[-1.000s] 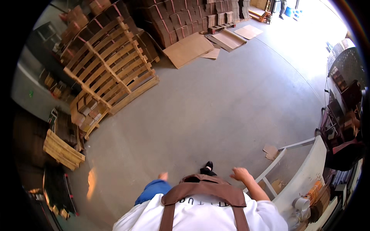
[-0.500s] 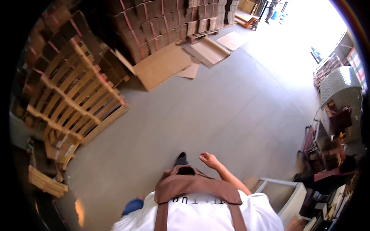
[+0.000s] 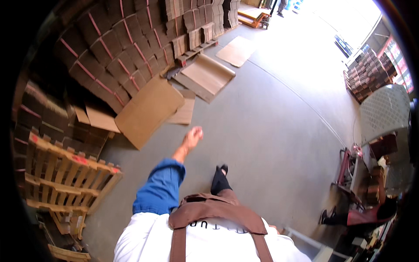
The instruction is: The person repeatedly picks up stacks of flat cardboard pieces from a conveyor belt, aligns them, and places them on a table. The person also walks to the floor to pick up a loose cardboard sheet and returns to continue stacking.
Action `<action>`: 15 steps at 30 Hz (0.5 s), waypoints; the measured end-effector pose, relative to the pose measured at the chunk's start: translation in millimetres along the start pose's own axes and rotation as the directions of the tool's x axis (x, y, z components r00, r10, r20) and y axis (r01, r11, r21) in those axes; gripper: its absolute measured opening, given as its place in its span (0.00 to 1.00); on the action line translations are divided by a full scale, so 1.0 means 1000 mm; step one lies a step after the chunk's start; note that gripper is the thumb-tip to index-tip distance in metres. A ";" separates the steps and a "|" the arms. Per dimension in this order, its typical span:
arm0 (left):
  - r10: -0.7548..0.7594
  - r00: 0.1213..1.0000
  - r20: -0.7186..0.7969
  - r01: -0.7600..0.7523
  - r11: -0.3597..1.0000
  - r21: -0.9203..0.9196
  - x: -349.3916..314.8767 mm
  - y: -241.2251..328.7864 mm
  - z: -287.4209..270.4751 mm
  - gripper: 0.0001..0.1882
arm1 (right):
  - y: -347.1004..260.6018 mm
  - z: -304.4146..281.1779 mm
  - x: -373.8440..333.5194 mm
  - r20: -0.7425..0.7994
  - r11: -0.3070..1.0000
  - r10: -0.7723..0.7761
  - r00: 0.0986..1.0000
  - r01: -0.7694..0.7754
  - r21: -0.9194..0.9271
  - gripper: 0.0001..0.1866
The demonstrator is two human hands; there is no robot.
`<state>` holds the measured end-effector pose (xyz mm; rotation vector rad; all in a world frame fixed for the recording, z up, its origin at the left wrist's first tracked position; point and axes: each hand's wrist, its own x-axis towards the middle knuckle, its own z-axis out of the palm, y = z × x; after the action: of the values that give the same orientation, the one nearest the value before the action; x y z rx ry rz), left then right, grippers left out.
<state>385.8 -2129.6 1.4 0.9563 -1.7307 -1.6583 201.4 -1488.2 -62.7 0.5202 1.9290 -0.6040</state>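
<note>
My left hand point(image 3: 192, 137) swings forward over the grey floor, its fingers loosely curled with nothing seen in them. A blue sleeve point(image 3: 161, 183) covers that forearm. Nearest to the hand in the picture are a flat brown cardboard sheet point(image 3: 150, 111) and a smaller cardboard piece point(image 3: 183, 109) on the floor; the hand appears apart from both. My right hand is out of sight, with only a sliver of skin beside my white shirt. Below me show my brown apron point(image 3: 218, 214) and one dark shoe point(image 3: 222, 170).
Wooden pallets point(image 3: 65, 174) stand at the left. Strapped cardboard stacks point(image 3: 118, 48) rise behind the sheets. An orange pallet jack point(image 3: 257, 19) is at the far end. On the right are a person in dark red point(image 3: 366, 216), a metal-framed cart point(image 3: 345, 174) and more stacked cardboard point(image 3: 371, 72).
My left arm has swung forward into view, while my right hand has dropped back out of it. I have stepped forward and the view has turned; the cardboard sheets now appear nearer.
</note>
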 end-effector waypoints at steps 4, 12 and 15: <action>-0.423 0.905 0.032 0.374 0.831 0.412 0.004 -0.125 -0.026 0.22 | -0.230 0.072 0.086 0.020 0.981 -0.195 0.981 0.194 0.014 0.19; -0.907 0.422 0.018 0.485 0.242 0.840 -0.035 -0.208 -0.124 0.11 | -0.748 0.255 -0.007 0.418 0.620 -0.733 0.537 0.780 0.085 0.18; -0.970 0.161 -0.180 0.819 0.029 0.573 0.093 -0.191 -0.140 0.12 | -0.849 0.278 0.004 0.459 0.452 -0.786 0.415 0.891 -0.033 0.18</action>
<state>464.7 -2284.6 -184.5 2.8019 -1.8839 -2.0094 -112.3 -2322.8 -13.9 -0.8359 1.7335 -0.9629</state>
